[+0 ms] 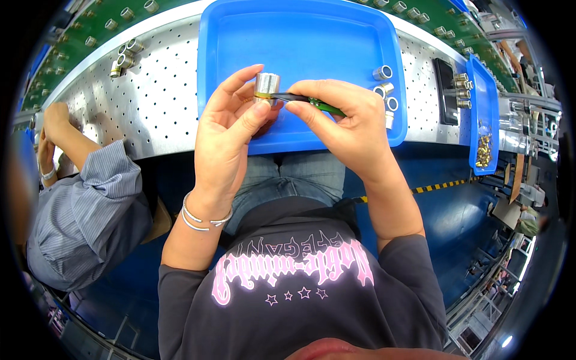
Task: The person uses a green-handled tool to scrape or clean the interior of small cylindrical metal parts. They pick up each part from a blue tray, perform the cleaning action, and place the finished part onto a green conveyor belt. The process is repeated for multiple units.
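Note:
My left hand (225,129) holds a small silver metal cylinder (267,86) between thumb and fingers, upright above the near rim of a blue tray (300,42). My right hand (342,114) grips a green-handled dark tool (312,101), and its tip touches the side of the cylinder near the base. Several similar silver cylinders (384,90) lie at the right side of the tray.
The tray rests on a perforated metal bench (150,96). More silver cylinders (123,60) lie at the bench's left, and others ride a green conveyor (90,30) behind. A narrow blue bin (483,114) with small brass parts stands right. Another person's striped sleeve (90,198) is at left.

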Demonstrator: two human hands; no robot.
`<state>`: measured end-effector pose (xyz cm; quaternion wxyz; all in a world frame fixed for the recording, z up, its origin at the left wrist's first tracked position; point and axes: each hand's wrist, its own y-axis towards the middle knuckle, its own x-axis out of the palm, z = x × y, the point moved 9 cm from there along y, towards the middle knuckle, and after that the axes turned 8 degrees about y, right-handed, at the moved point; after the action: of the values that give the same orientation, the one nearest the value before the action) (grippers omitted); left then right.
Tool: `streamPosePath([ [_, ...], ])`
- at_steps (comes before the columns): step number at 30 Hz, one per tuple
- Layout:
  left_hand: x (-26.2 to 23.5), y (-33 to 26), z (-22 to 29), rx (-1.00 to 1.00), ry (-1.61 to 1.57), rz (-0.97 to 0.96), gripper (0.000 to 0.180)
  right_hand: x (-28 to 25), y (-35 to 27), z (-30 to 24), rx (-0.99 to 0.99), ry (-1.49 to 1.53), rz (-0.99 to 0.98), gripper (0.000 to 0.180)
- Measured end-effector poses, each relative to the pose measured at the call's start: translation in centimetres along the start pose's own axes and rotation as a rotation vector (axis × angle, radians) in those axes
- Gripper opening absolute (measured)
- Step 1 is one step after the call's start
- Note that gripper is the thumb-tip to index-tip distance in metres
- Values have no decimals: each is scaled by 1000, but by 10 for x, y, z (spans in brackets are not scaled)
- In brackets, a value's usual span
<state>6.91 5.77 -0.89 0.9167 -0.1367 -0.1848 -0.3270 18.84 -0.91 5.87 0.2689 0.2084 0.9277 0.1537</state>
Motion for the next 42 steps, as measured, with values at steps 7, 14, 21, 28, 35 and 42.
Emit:
streamPosePath([
  [7,1,-1,0,-6,-16,-2,45,1,-2,2,16,-10,-22,15],
  [14,0,0,-3,-48,-99,-12,46,9,0,8,106,116,-22,22],
  [21,-3,1,-9,-58,-51,-32,44,19,4,9,90,109,-73,15],
  [28,-3,2,-10,-89,-173,-20,41,13,7,1,-29,133,4,20],
  [35,-2,2,-10,-80,-136,-51,39,15,6,1,-10,217,-6,22],
  [42,3,1,-8,-112,-184,-84,42,11,3,8,87,267,6,24],
])
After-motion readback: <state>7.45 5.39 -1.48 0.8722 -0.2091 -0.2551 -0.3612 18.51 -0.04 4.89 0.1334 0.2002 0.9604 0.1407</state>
